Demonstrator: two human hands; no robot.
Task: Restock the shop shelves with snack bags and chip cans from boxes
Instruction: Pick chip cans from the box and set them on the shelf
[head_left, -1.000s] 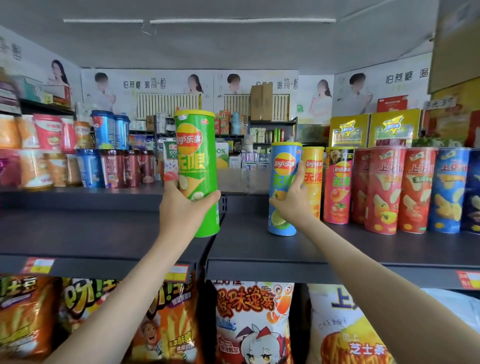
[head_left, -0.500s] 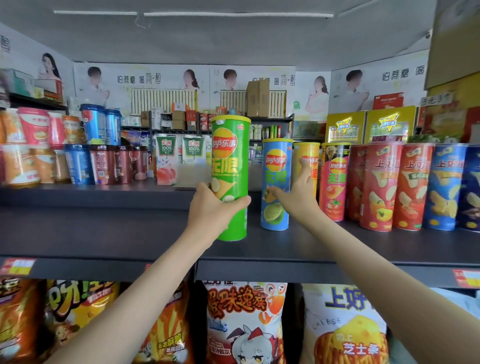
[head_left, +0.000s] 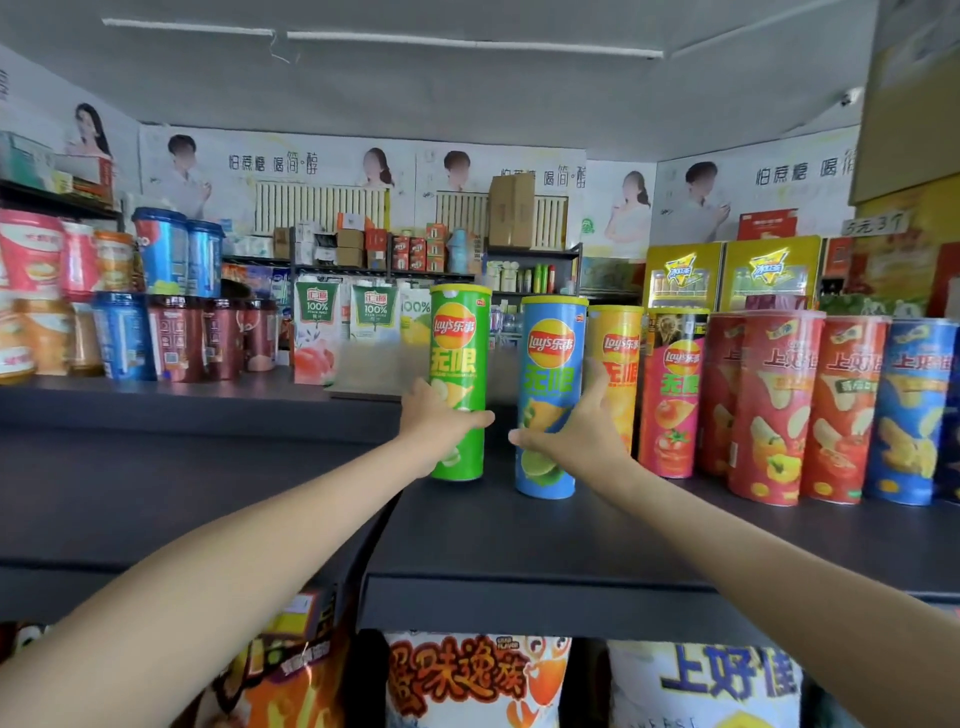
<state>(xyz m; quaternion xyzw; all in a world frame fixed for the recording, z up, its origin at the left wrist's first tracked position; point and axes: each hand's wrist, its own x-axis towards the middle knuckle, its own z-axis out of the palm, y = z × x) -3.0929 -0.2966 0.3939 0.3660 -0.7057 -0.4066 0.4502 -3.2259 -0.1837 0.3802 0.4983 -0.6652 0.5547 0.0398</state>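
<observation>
Two hands up on the top shelf (head_left: 519, 551), one chip can each. Left hand (head_left: 436, 421) grips the green can (head_left: 460, 364) around its lower half, thumb across the front; the can is upright with its base at shelf level, can't tell if it's fully seated. Right hand (head_left: 576, 436) wraps the lower front of the blue can (head_left: 550, 374), fingers pointing toward the left hand, thumb up in the gap beside the yellow can (head_left: 615, 353). Blue can stands upright on the shelf, just right of the green one, with a narrow gap between the two hands. Right of the right hand: yellow can, then the red tomato can (head_left: 670, 395), then more cans in a row. Below both forearms: snack bags (head_left: 467, 680) on the lower tier.
</observation>
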